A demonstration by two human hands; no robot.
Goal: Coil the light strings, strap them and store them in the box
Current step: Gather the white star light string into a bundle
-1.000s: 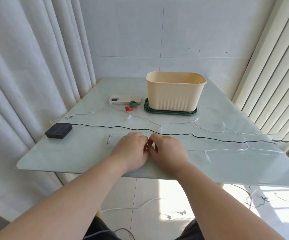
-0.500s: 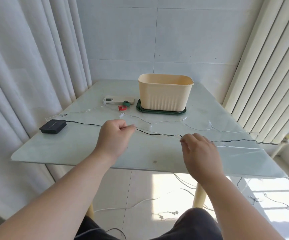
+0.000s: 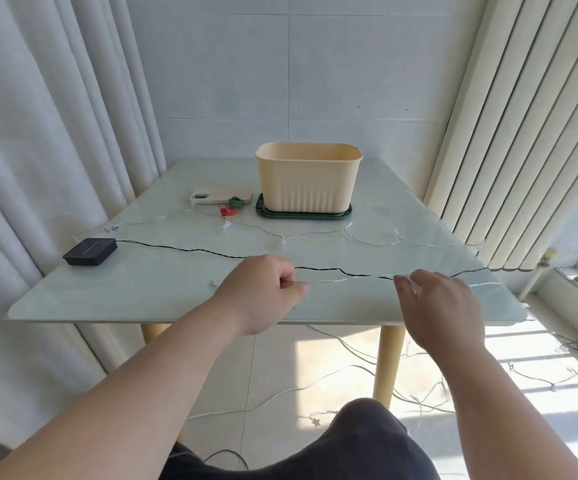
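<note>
Stretching taut between the two hands, a thin clear string [image 3: 344, 280] with small pale bulbs hangs just above the near edge of the worktop [image 3: 163, 289]. The left hand [image 3: 263, 296] has its fingers [image 3: 285, 271] curled into a loose fist and clamped on one end. The right hand [image 3: 441, 306] pinches the other end between thumb and fingers [image 3: 405, 283].

The worktop is glossy, pale green and stone-like, with rounded corners and yellow wooden legs [image 3: 387, 365]. A black wire [image 3: 194, 251], twisted and matte, runs across it from a flat black pack [image 3: 90, 251] at the left to the right edge, passing just behind the held string. Further back, loose string [image 3: 315, 233] of the same clear kind lies in slack curves.

The box [image 3: 308, 178], cream plastic with ribbed walls and rounded corners, stands open at the far middle on a dark green lid [image 3: 266, 213]. Left of it lie a pale phone [image 3: 216, 196], a green strap [image 3: 236, 201] touching it and a red strap [image 3: 228, 211] just in front.

White pleated curtains [image 3: 55, 150] hang on the left and cream vertical blinds [image 3: 522, 133] on the right. More wire tangles on the tiled floor [image 3: 349, 379] below.
</note>
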